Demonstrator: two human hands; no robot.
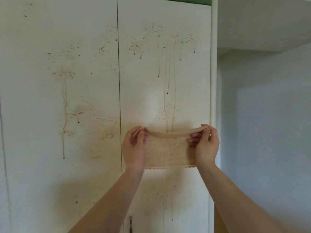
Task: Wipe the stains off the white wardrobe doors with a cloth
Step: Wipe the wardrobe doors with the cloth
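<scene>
Beige, thin, loosely woven cloth (170, 148) with a scalloped bottom hem is hanging stretched between the left hand (133, 147) and right hand (205, 145), both pinching its top corners before the brown-streaked, glossy white wardrobe doors (84, 81).

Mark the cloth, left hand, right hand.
cloth (168, 151), head view, middle of the stretched fabric
left hand (133, 148), head view, back of the hand
right hand (206, 145), head view, back of the hand
</scene>
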